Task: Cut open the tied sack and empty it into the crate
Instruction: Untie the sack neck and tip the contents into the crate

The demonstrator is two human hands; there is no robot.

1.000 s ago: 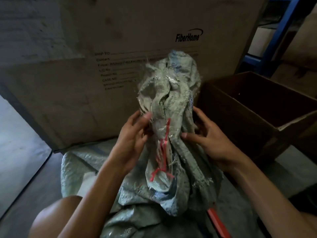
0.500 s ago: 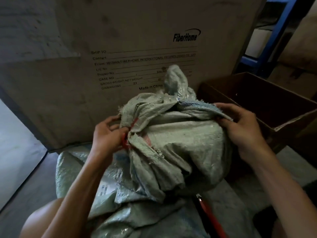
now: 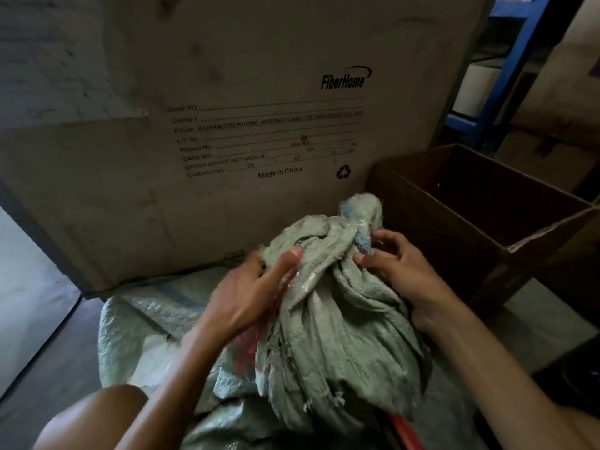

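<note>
Woven sack (image 3: pixel 328 306), tied neck up, beside open crate (image 3: pixel 487 203).
Lower than half a second ago; long axis near upright; left hand (image 3: pixel 246 293) and right hand (image 3: pixel 399 271) each grip cloth below the knot.

A very big brown cardboard box (image 3: pixel 227 141) stands at 12 o'clock and fills most of the view. It has black printed words that say FiberHome and Made in China. At 2 o'clock there is a blue metal shelf (image 3: pixel 506 76). The floor (image 3: pixel 39 352) at 8 o'clock is dark. The light is dim.
</note>
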